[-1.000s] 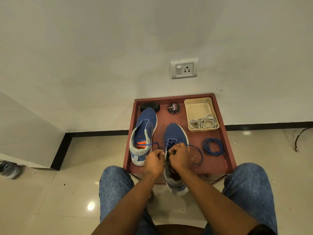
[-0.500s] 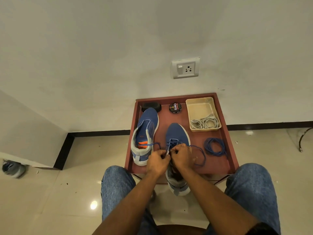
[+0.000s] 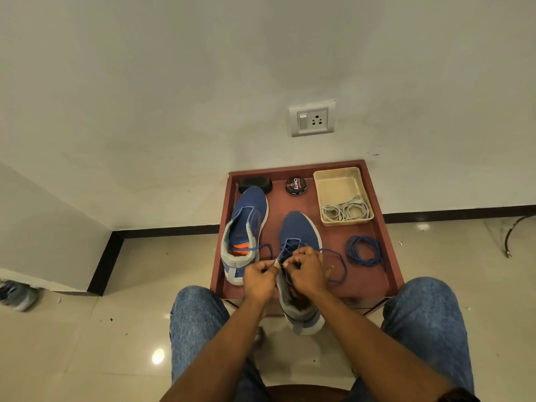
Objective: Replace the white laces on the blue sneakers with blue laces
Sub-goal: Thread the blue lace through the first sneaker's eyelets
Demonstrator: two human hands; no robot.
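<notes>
Both hands work at the throat of the right sneaker [image 3: 298, 236], which lies on the red tray [image 3: 374, 285] with its heel overhanging the near rim. The left hand [image 3: 259, 278] pinches the pale tip of the blue lace [image 3: 338, 266] between thumb and forefinger; the right hand [image 3: 304, 271] has its fingers curled at the eyelets and appears to pinch the lace or the eyelet edge (the exact contact is hidden).

The left sneaker [image 3: 246, 227] lies just beside it, unlaced. A spare coil of blue lace [image 3: 364, 250] rests further right. The white laces [image 3: 345, 211] sit in the cream bin [image 3: 339, 181].

Risks:
- The tip may slip from the pinch or miss the eyelet, because the opening is small and partly covered by fingers.
- The slack loop on the tray may snag or twist, giving uneven lacing.
- Pulling hard may drag the overhanging sneaker off the rim.

Against the earlier frames, both hands sit slightly farther toward the toe, and the tip now shows between them.
</notes>
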